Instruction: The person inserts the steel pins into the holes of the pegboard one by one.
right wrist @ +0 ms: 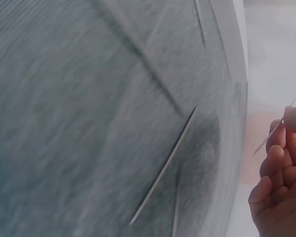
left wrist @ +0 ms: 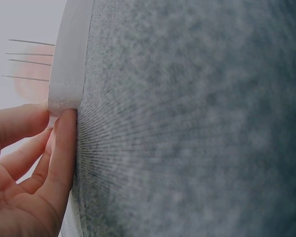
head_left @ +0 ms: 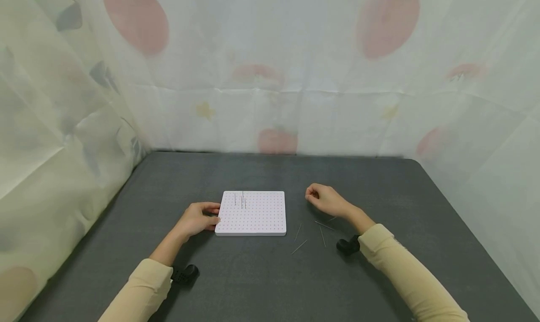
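Note:
A white board (head_left: 263,221) dotted with rows of small holes lies on the dark table. My left hand (head_left: 195,219) holds its left edge, the thumb and fingers pinching the rim in the left wrist view. Several thin metal needles (left wrist: 29,62) stand upright in the board's far left part. To the right of the board, my right hand (head_left: 326,199) is raised over the table. Between its thumb and forefinger it pinches one needle (right wrist: 269,138), seen slanting in the right wrist view; the head view does not show this needle.
Several loose needles (head_left: 299,247) lie scattered on the dark table (head_left: 253,284) right of the board, some beneath the right forearm. Black wrist cameras (head_left: 185,274) sit low at both wrists. A printed curtain (head_left: 337,120) hangs behind the table's far edge and along its sides.

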Available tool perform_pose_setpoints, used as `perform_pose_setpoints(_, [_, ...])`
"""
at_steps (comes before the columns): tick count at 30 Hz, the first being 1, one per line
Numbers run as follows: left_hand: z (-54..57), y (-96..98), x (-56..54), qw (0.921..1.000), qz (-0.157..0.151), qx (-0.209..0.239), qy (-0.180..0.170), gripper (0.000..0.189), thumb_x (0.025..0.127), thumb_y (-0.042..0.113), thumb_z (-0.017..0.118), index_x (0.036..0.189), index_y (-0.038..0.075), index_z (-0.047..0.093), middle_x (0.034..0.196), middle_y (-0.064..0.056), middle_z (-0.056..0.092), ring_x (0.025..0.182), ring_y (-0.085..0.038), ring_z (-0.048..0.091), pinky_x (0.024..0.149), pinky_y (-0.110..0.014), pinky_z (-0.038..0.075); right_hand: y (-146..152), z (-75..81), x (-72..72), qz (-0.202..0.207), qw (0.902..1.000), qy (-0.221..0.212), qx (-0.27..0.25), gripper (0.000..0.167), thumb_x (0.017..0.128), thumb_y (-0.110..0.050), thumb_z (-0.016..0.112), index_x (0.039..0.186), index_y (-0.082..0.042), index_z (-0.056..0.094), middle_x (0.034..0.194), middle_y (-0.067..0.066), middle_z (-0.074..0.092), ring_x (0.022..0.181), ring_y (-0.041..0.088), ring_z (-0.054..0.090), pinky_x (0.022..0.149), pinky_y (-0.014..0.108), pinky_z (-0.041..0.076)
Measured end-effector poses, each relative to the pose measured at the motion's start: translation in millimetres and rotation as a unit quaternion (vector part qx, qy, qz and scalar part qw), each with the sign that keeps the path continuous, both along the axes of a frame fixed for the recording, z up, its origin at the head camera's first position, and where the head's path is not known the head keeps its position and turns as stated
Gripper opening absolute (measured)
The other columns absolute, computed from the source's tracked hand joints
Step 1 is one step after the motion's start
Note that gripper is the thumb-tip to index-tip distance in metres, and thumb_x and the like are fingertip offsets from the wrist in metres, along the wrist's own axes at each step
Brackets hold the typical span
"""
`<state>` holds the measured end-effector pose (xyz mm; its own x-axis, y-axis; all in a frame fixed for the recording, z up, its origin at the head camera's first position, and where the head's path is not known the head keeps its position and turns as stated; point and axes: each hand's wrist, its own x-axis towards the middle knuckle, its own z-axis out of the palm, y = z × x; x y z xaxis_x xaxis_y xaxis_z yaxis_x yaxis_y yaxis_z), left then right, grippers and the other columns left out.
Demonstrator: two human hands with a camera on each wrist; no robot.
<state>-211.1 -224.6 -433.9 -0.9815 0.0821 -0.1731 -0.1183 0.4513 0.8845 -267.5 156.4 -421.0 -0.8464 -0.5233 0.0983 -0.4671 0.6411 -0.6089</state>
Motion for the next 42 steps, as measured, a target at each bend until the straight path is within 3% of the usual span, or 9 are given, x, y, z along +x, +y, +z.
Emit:
perform_pose_setpoints(25, [-0.9,-0.3,-0.4,1.0000,0.002,0.004,-0.003,0.047,0.079,-0.004,0.066,0.124,-0.008,0.052,0.112,-0.023,0.057,0.078,-0.018,0.065,0.066,-0.034,0.057,-60,12.4,-4.3,0.015,0.9975,0.008,-0.068,0.006,0.095,-0.016,0.048,0.096,-0.011,0.052,0.093,0.006,0.063,0.069,0.013,0.051,0.056,0.026,0.043])
perform_pose_setpoints(34, [-0.8,0.4,0.1,1.0000,0.004,0.003,-0.004,0.047,0.079,-0.003,0.066,0.124,-0.007,0.052,0.112,-0.022,0.057,0.079,-0.018,0.064,0.066,-0.034,0.057,-83,8.7,-3.5,0.025,0.9952,-0.001,-0.095,0.004,0.094,-0.012,0.048,0.097,-0.010,0.050,0.093,0.005,0.065,0.072,0.011,0.054,0.055,0.022,0.042])
perform_pose_setpoints(42, [0.1,2.4,0.7,1.0000,0.004,0.001,-0.007,0.046,0.079,-0.002,0.066,0.123,-0.007,0.053,0.112,-0.022,0.057,0.079,-0.018,0.064,0.066,-0.034,0.057,-99,1.3,-5.8,0.001,0.9926,0.012,-0.121,0.005,0.091,-0.008,0.053,0.096,-0.009,0.052,0.089,0.001,0.065,0.078,0.010,0.057,0.062,0.021,0.046])
